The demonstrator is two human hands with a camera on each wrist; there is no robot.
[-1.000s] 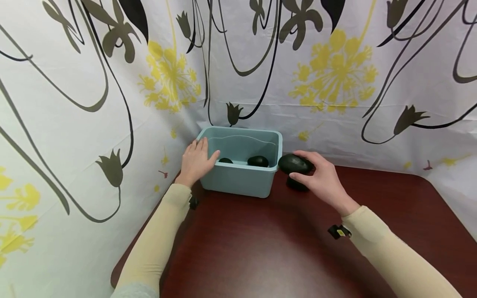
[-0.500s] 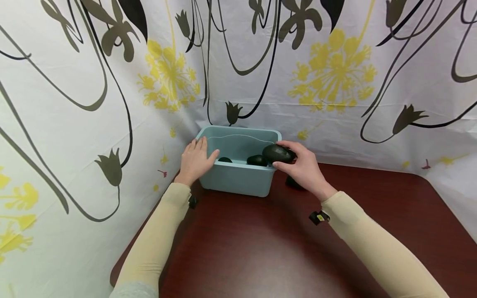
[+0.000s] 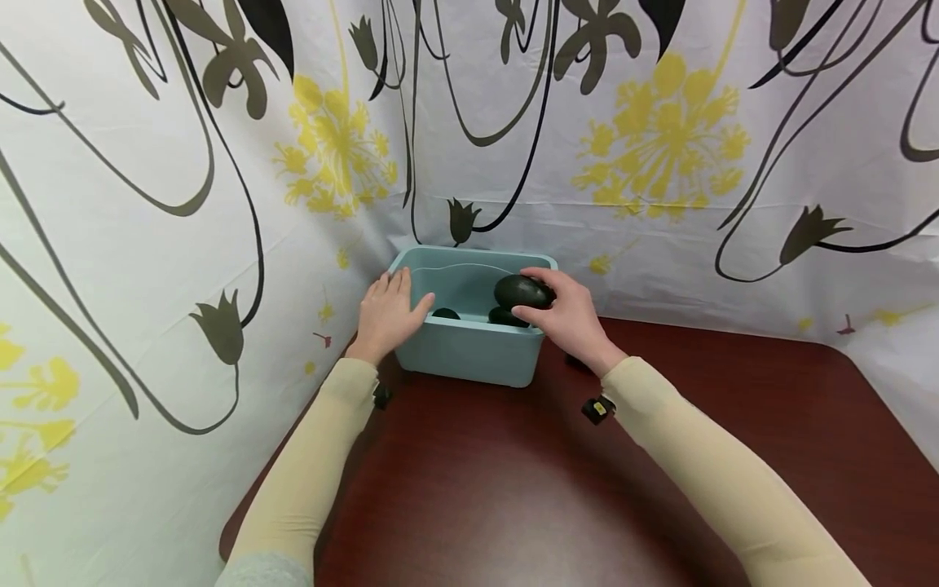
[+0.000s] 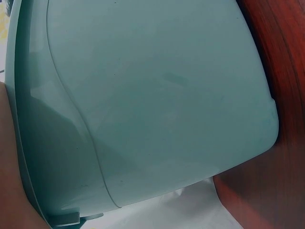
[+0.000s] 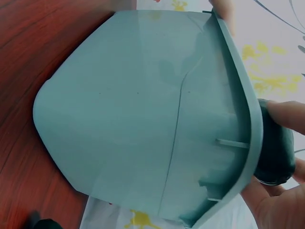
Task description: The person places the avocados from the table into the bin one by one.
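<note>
My right hand (image 3: 568, 314) grips a dark green avocado (image 3: 522, 291) over the right end of a pale teal bin (image 3: 469, 352). In the right wrist view the held avocado (image 5: 275, 148) shows just past the bin's rim (image 5: 255, 124), with fingers and thumb around it. Two more dark avocados lie inside, one below the held one (image 3: 506, 316) and one at the left (image 3: 446, 313), partly hidden by the front wall. With fingers extended, my left hand (image 3: 389, 316) rests on the bin's left rim. The left wrist view mostly shows the bin's outer wall (image 4: 167, 95).
On the table (image 3: 499, 481), right of the bin, another dark object (image 3: 575, 361) sits mostly hidden behind my right wrist; its top edge (image 5: 45, 223) peeks into the right wrist view. A white patterned curtain (image 3: 660, 269) hangs close behind the bin and along the left side.
My right hand has carried the avocado leftward from beside the bin, across its right rim, to above the inside. The left hand has stayed on the left rim.
</note>
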